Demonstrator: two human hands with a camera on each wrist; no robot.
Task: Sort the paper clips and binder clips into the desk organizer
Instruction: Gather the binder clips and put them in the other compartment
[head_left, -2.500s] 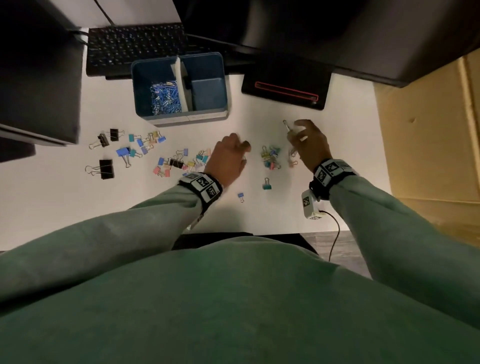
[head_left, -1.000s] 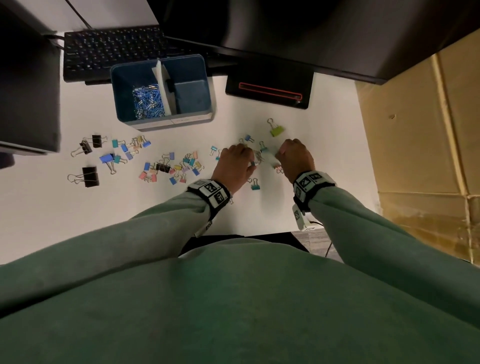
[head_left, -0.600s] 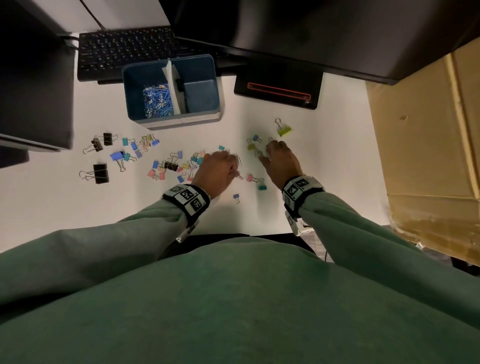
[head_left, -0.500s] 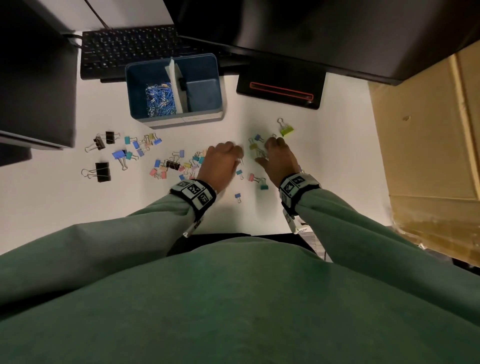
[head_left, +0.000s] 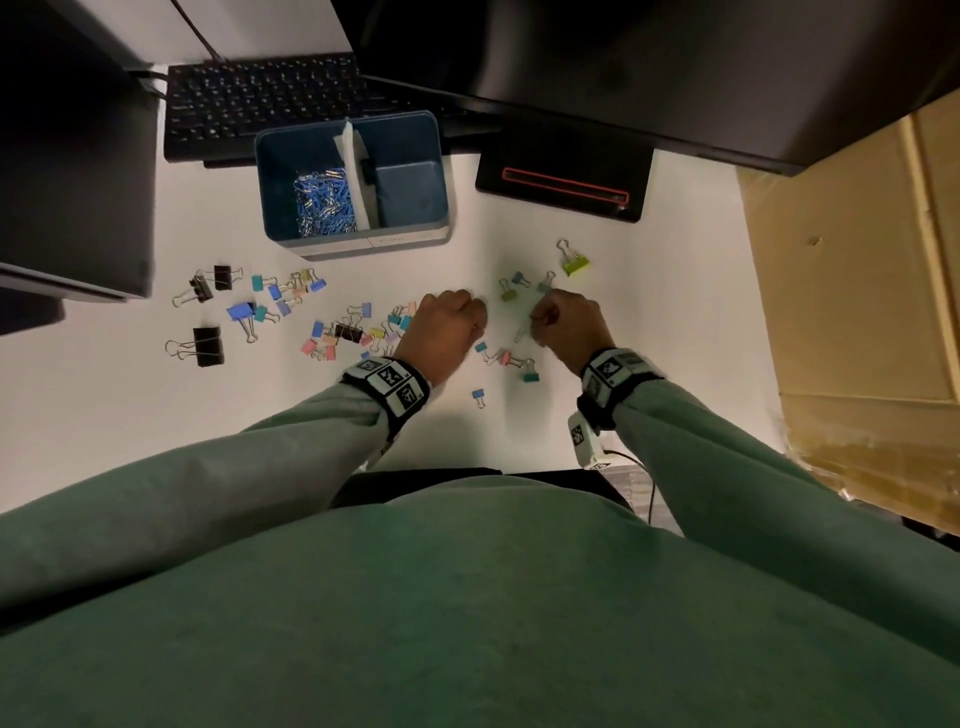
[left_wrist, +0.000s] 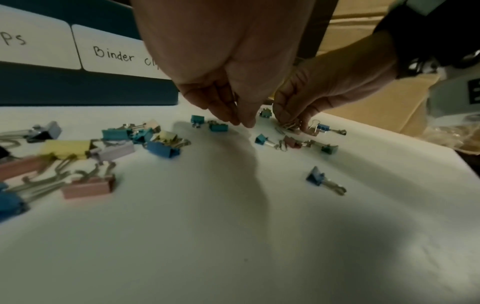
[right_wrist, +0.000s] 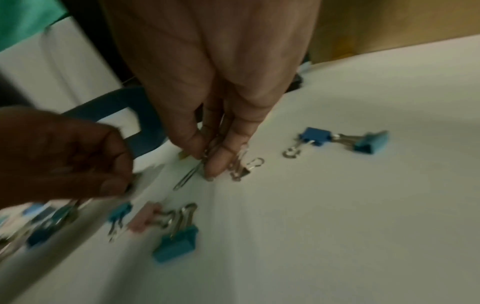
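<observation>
Both hands are low over the white desk (head_left: 649, 291), working the loose scatter near its front edge. The right hand (head_left: 571, 325) has thumb and fingertips pressed together around a small bunch of silver paper clips (right_wrist: 211, 151), with 1 clip (right_wrist: 185, 178) poking out toward the desk. The left hand (head_left: 447, 327) is curled, fingertips bunched and pointing down just above the surface; the wrist view shows the fingers (left_wrist: 228, 109) close together, but I cannot tell whether anything is caught between them. Binder clips are everywhere: a colourful spread (head_left: 358, 327) to the left of the left hand, 3 black ones (head_left: 208, 347) further left, a handful (head_left: 506, 358) between and just in front of the hands, and a lime green one (head_left: 575, 265) apart, beyond the right hand. The blue organizer (head_left: 410, 239) sits at the back, in front of the keyboard (head_left: 260, 109), with a white divider (head_left: 356, 176) splitting it in 2. The left compartment holds a heap of blue paper clips (head_left: 322, 202); the right one shows only its blue floor. A label (left_wrist: 114, 54) on the front reads "Binder", the rest hidden behind the hand. A cardboard box (head_left: 852, 249) stands to the right.
</observation>
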